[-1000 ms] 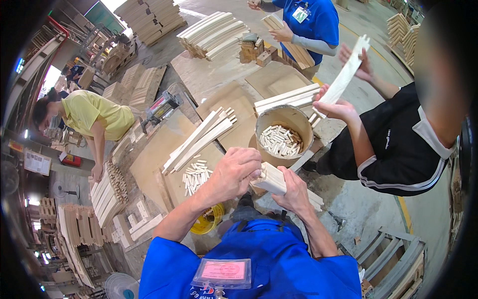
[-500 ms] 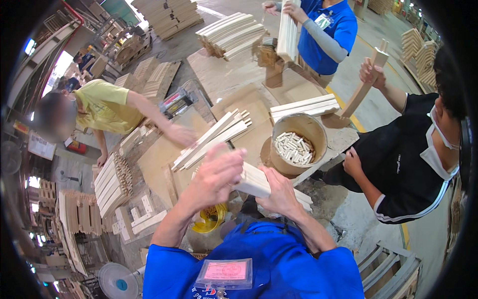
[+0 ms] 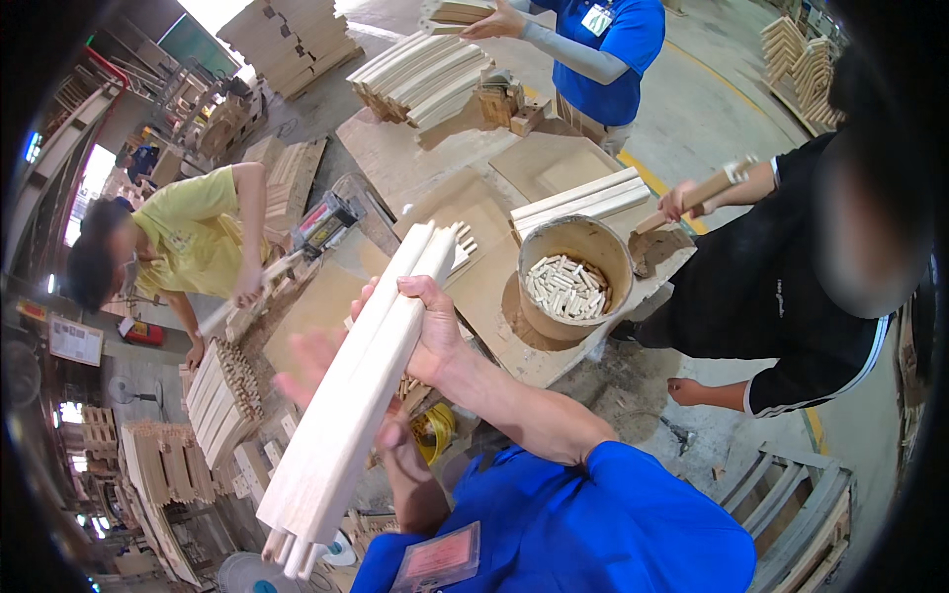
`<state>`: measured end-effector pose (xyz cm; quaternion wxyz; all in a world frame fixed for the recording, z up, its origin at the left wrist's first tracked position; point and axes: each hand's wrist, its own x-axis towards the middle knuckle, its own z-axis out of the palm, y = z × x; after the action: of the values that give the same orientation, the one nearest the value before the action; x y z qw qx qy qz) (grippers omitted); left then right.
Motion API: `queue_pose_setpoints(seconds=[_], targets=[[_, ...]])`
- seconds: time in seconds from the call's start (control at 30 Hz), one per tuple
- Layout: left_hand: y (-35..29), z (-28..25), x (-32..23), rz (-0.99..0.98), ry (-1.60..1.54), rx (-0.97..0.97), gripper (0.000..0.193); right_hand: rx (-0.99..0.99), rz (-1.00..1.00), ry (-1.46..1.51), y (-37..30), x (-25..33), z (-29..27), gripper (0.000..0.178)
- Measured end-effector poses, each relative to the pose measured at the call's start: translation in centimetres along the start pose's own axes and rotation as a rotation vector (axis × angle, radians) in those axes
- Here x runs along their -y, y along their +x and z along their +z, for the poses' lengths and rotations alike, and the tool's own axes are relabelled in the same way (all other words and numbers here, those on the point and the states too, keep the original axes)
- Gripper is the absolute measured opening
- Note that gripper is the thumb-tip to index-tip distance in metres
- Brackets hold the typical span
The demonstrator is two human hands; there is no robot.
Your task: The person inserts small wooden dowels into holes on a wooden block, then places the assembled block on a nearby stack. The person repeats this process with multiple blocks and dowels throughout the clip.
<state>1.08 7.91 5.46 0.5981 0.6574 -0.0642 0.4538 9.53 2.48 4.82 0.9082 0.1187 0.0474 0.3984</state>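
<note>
My right hand is closed round a bundle of long pale wooden slats, its thumb on top and its fingertips showing at the far edge. The bundle slants from upper right to lower left, with dowel-like ends sticking out at the lower end. Partly hidden behind it, my left hand is blurred, fingers spread, holding nothing that I can see. Ahead on the table lie more slats, mostly covered by the bundle. A round bucket full of short wooden dowels stands to the right of my right hand.
Pale wooden bars lie behind the bucket. A co-worker in black at the right holds a wooden piece; one in yellow bends over the table's left side; one in blue stands at the back. A yellow pail is below the table edge.
The slats have swung from lying crosswise to a steep slant and come up closer, held in my right hand. My left hand has dropped behind them. The view has shifted slightly.
</note>
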Motion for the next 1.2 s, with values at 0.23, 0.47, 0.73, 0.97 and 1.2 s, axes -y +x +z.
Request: queue_pose_setpoints(seconds=[0.23,0.47,0.73,0.97,1.2], targets=[[6.9,3.1,3.6,0.075,0.023,0.417,0.092,-0.092,-0.139,0.011,1.7,4.0,-5.9,0.086],[0.1,2.9,19.7,-0.658,-0.017,0.265,0.063,-0.635,-0.031,-0.311,-5.0,8.1,-17.2,0.092],[3.7,1.4,19.6,-0.729,-0.349,0.893,0.082,-0.529,-0.544,-2.435,-1.2,9.7,-8.2,0.056],[5.6,3.6,17.7,-0.5,-0.177,0.763,0.049,-0.406,-0.45,-2.479,0.1,12.3,-7.8,0.053],[3.9,-1.3,18.3,-0.731,-0.372,0.703,0.073,-0.322,-0.213,-2.458,-0.3,10.0,-6.8,0.081]])
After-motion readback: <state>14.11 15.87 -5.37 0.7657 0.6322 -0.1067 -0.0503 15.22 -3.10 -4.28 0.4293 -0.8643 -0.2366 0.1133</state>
